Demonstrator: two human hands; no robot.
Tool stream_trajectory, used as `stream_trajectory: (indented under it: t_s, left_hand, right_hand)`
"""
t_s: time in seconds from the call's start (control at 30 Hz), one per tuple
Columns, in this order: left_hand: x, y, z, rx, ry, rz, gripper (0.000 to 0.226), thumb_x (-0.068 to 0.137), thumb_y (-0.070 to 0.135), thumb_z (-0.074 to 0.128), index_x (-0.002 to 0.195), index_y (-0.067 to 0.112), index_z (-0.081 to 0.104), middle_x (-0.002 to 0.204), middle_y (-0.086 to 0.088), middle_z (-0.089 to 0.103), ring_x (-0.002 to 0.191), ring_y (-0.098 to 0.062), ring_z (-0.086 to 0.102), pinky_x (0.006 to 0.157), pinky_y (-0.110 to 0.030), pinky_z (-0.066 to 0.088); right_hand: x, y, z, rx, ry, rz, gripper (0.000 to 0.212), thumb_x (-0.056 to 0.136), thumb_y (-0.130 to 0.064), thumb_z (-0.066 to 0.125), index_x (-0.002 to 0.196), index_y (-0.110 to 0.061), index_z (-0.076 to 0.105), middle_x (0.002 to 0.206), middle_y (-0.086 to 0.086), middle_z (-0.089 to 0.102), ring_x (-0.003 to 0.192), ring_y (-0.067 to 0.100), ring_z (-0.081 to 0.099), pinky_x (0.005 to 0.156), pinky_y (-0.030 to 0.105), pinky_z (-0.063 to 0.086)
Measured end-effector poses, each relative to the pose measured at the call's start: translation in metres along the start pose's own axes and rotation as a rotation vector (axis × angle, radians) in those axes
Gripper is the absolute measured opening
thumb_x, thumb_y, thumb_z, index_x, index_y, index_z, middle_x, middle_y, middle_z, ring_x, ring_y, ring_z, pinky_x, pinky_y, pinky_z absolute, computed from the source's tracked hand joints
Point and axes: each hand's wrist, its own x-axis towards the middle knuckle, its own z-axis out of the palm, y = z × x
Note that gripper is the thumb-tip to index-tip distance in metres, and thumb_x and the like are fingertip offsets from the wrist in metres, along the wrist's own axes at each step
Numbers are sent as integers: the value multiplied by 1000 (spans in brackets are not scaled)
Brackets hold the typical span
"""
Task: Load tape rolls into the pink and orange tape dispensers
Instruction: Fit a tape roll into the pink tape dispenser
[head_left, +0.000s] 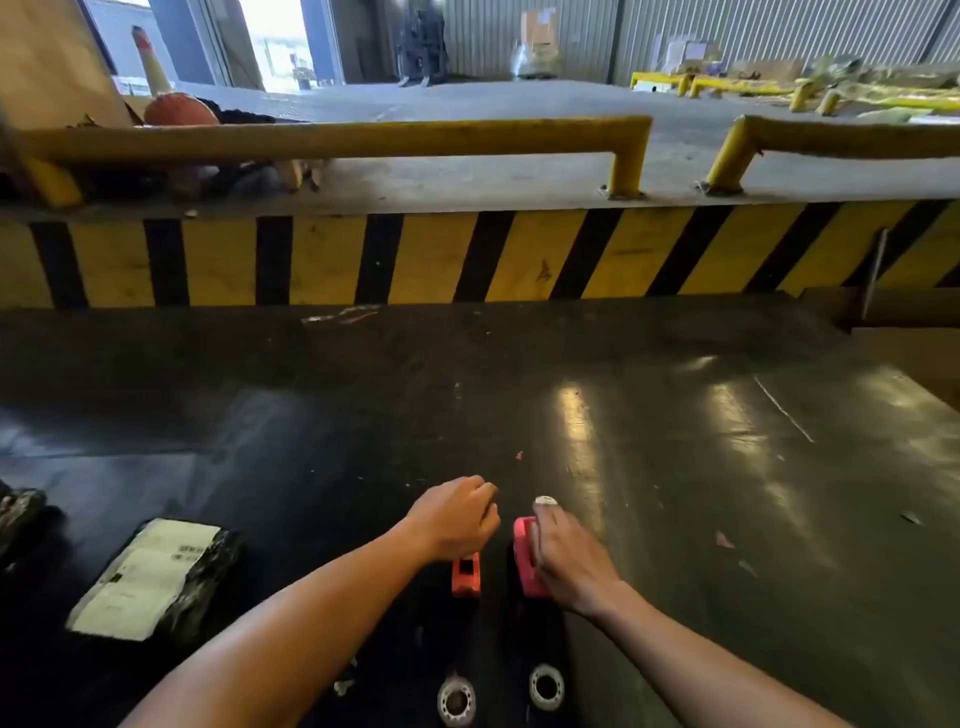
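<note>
An orange tape dispenser (465, 574) lies on the black table (675, 467), and my left hand (457, 517) covers its far end with curled fingers. Just to the right lies a pink tape dispenser (524, 556); my right hand (566, 558) rests over it and grips it, with a whitish roll end (545, 500) showing at the fingertips. Two clear tape rolls lie flat close to the table's near edge, one on the left (456, 701) and one on the right (546, 687), between my forearms.
A black-wrapped parcel with a white label (150, 577) lies at the left. Cardboard boxes (914, 338) stand at the right edge. A yellow and black striped dock wall (467, 260) with yellow rails (363, 137) rises behind the table.
</note>
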Motion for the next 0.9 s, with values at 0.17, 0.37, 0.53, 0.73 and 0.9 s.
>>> stream_trajectory:
  t_s: [0.17, 0.37, 0.53, 0.73, 0.9]
  left_hand:
    - [5, 5, 25, 88, -111, 65, 53, 104, 31, 31, 152, 9, 38, 156, -10, 44, 143, -24, 42, 117, -41, 37]
    - [24, 6, 51, 133, -168, 146, 59, 106, 32, 28, 159, 8, 17, 167, -12, 22, 155, -24, 18, 126, -37, 17]
    - [38, 13, 59, 110, -250, 145, 61, 103, 33, 34, 159, 10, 20, 166, -12, 26, 153, -26, 23, 125, -39, 23]
    - [40, 15, 62, 107, -273, 153, 65, 97, 33, 47, 157, 17, 28, 155, -12, 39, 135, -32, 48, 110, -47, 43]
    - [34, 12, 66, 101, -324, 152, 69, 96, 34, 55, 158, 24, 25, 150, -13, 36, 130, -29, 48, 112, -44, 41]
  right_hand:
    - [-20, 10, 28, 35, -92, 128, 46, 103, -32, 29, 144, -13, 37, 140, 10, 51, 124, 29, 51, 101, 39, 42]
    - [-26, 13, 47, 124, -61, 234, 49, 101, -45, 33, 141, -17, 42, 134, 8, 55, 121, 28, 54, 95, 41, 47]
    - [-26, 19, 58, 94, 5, 265, 45, 97, -52, 40, 129, -22, 49, 123, 3, 59, 111, 26, 57, 87, 40, 48]
    - [-34, 41, 61, 40, -8, 261, 47, 97, -47, 44, 138, -24, 47, 130, 2, 56, 117, 26, 54, 93, 39, 45]
    - [-36, 59, 58, 50, -43, 212, 41, 96, -45, 46, 133, -29, 54, 126, -2, 60, 117, 22, 54, 95, 37, 43]
